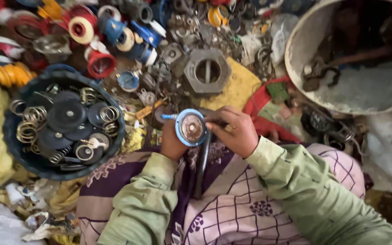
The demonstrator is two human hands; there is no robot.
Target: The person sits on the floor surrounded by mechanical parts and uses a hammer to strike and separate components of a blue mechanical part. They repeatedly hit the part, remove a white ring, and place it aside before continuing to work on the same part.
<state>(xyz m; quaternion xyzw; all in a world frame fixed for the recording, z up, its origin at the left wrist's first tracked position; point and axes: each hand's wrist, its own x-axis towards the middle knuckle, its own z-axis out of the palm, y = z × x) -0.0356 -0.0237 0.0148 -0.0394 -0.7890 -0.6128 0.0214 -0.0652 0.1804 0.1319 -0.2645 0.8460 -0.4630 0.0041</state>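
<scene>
Left hand (172, 144): grips the round blue-rimmed part from its left side, fingers clamped on the edge.
Right hand (234, 131): holds the same part from the right, fingers closed over its rim and back.
Round blue-rimmed part (191, 127): a disc with a rusty brown centre and a short blue stub on its left, held upright between both hands, above the lap.
Black rod (202, 170): runs from under the disc down across the patterned cloth on the lap.
Dark basin (14, 145): left of the hands, filled with black discs and metal springs.
Grey hexagonal nut (207, 71): on the floor beyond the hands, on a yellow patch.
White bucket (296, 50): upper right, with rusty metal pieces inside.
Sleeves: pale green on both arms.
</scene>
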